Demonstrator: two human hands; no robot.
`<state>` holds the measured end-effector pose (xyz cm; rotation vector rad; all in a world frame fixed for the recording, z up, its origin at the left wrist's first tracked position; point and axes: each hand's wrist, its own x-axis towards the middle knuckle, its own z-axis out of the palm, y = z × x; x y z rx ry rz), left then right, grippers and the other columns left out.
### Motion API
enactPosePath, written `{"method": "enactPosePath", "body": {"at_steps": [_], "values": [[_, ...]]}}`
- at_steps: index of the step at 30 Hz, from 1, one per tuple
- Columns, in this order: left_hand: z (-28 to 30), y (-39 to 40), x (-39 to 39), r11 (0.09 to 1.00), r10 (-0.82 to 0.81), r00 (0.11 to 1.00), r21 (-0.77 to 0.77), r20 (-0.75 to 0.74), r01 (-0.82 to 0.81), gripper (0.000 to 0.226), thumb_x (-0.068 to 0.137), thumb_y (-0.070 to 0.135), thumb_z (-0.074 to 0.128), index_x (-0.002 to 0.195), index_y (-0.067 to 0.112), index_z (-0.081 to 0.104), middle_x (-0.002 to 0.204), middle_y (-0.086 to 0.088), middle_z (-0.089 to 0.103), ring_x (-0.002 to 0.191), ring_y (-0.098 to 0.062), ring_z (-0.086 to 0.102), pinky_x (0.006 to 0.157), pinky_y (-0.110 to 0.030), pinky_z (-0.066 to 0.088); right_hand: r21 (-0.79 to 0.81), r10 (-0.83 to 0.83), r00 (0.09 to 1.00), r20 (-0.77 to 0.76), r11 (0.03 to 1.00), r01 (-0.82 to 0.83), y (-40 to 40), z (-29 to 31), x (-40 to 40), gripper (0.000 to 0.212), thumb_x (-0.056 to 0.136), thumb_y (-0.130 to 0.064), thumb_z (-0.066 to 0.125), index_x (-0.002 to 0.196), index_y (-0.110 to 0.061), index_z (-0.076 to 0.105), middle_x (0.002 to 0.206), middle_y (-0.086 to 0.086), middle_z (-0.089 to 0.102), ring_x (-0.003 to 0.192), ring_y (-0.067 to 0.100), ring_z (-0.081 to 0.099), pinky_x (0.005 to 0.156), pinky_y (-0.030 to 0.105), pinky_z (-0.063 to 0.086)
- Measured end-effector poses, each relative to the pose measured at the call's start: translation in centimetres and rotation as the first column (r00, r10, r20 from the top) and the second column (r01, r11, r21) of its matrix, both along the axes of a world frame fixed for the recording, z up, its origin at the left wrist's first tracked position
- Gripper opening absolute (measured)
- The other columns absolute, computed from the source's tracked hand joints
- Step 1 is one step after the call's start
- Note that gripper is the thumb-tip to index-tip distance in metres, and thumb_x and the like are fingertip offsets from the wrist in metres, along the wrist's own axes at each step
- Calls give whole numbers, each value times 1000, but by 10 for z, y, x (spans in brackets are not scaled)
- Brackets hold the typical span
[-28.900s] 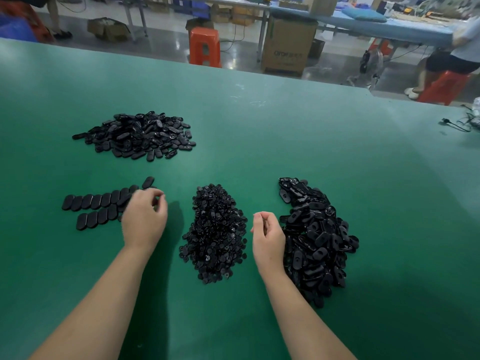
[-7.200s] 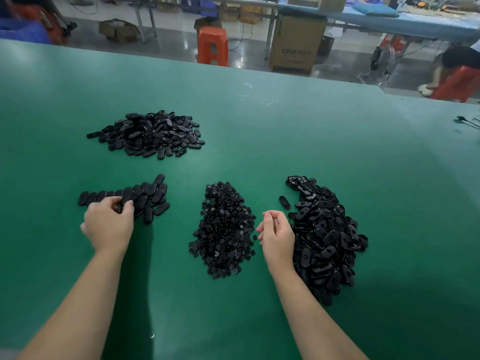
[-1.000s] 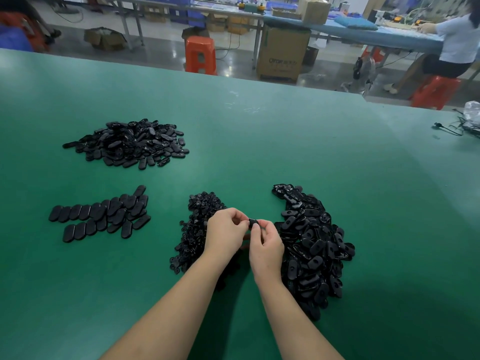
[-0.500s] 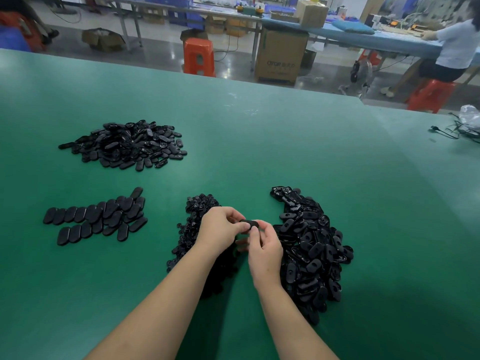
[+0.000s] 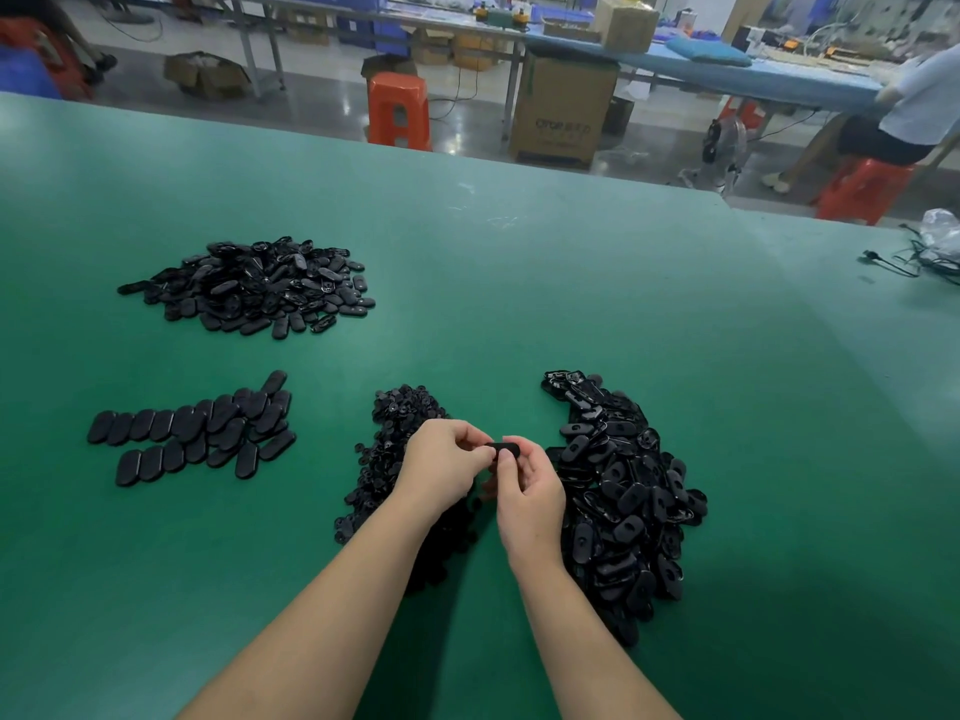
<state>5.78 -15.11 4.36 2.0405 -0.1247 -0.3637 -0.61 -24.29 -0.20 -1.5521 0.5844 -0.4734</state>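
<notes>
We hold one black oval piece (image 5: 503, 449) between both hands above the green table (image 5: 519, 283); our left hand (image 5: 441, 467) pinches its left end, our right hand (image 5: 530, 493) its right end, fingers curled round it. Under the left hand lies a heap of small black parts (image 5: 395, 433); just right of the right hand sits a pile of larger oval shells (image 5: 623, 491). To the left, oval pieces lie in neat overlapping rows (image 5: 192, 433); farther back is another loose heap (image 5: 260, 285) — well apart from the hands. Beyond the table stand an orange stool (image 5: 399, 111) and a cardboard box (image 5: 563, 114).
</notes>
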Motion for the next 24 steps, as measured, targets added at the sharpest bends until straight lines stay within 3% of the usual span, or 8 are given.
{"method": "enactPosePath", "body": {"at_steps": [5, 11, 17, 24], "values": [[-1, -4, -4, 998, 24, 999, 53, 22, -25, 7, 82, 19, 74, 76, 22, 72, 71, 7, 70, 58, -6, 59, 52, -17, 40, 2, -9, 1000, 1, 1000, 9, -1, 0, 0, 22, 99, -10, 58, 100, -30, 67, 100, -4, 76, 97, 11, 71, 92, 44, 57], [4, -9, -7, 994, 25, 998, 106, 57, -31, 10, 82, 21, 73, 74, 23, 68, 69, 10, 66, 59, -1, 56, 48, -10, 36, 28, -29, 999, 26, 999, 29, -2, -1, 0, 23, 99, -8, 58, 97, -29, 67, 96, -7, 76, 95, 6, 71, 85, 29, 55], [7, -13, -12, 989, 0, 993, 145, 122, -17, 8, 85, 22, 71, 78, 21, 66, 72, 11, 63, 65, -3, 55, 55, -9, 35, -2, -55, 998, 30, 998, 55, -2, -3, 2, 18, 100, -9, 59, 97, -25, 66, 96, -4, 75, 95, 9, 71, 89, 32, 56], [10, -9, -16, 969, -169, 950, 222, 261, 112, 13, 90, 9, 60, 98, 12, 70, 92, 0, 69, 83, -15, 61, 77, -25, 48, -59, -64, 997, 32, 996, 65, -2, -4, 1, 14, 100, -14, 60, 96, -27, 60, 94, -1, 71, 92, 13, 69, 84, 34, 55]]}}
